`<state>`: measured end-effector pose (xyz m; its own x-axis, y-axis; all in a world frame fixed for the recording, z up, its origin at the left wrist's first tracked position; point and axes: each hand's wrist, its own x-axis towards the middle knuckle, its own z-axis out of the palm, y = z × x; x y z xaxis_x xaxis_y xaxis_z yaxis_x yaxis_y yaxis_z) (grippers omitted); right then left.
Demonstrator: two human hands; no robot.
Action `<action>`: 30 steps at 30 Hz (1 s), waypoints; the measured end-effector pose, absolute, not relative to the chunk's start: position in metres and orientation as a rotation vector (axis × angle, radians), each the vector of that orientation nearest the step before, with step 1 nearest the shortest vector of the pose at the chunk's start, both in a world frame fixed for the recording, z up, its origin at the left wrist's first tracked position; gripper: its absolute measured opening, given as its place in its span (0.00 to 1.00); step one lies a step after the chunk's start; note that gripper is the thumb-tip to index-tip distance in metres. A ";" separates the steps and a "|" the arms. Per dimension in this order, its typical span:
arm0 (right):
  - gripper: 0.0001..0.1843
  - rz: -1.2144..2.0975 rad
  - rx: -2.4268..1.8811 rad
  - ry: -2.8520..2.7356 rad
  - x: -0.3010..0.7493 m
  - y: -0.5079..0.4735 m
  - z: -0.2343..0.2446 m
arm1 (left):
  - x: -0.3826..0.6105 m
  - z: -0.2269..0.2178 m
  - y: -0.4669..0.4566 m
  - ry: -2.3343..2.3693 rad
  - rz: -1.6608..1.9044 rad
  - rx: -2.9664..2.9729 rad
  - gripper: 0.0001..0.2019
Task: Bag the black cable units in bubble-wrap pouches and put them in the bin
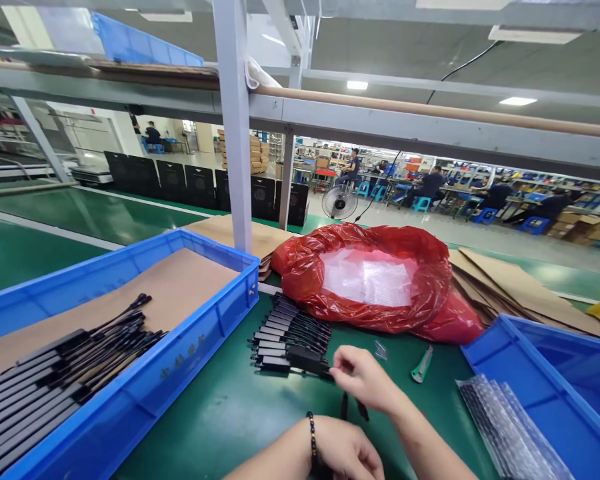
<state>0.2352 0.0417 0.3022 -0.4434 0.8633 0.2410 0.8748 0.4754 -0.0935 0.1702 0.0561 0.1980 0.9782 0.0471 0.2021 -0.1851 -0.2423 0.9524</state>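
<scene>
My right hand (pixel 363 377) is closed in a pinch at the end of a slim black cabled part (pixel 307 360), which lies over the near end of a row of similar parts (pixel 275 333) on the green table. Short black cable ends (pixel 362 409) hang below that hand. Nearer to me, my left hand (pixel 347 450) has its fingers curled, and a bead bracelet (pixel 311 437) circles its wrist. Something dark shows beneath the left palm, but what the fingers hold is hidden.
At left, a blue bin (pixel 190 353) holds many black cabled parts (pixel 55 380) on cardboard. A red bag (pixel 305 267) of bubble-wrap pouches (pixel 387 280) stands behind. Right are a green cutter knife (pixel 422 365), wrapped pieces (pixel 510 427) and another blue bin (pixel 545 373). A post (pixel 234 133) rises ahead.
</scene>
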 end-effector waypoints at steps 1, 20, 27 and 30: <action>0.09 0.023 -1.506 -2.353 0.246 0.033 0.311 | 0.167 0.199 0.056 -0.140 0.290 1.725 0.28; 0.25 0.652 -1.539 -1.800 0.306 0.022 0.271 | 0.180 0.206 0.078 0.009 1.309 1.048 0.24; 0.21 0.172 -1.681 -1.935 0.296 0.011 0.266 | 0.188 0.203 0.071 -0.054 1.025 0.790 0.26; 0.20 -0.043 -1.701 -1.861 0.316 0.017 0.285 | 0.186 0.205 0.066 -0.049 0.910 0.811 0.21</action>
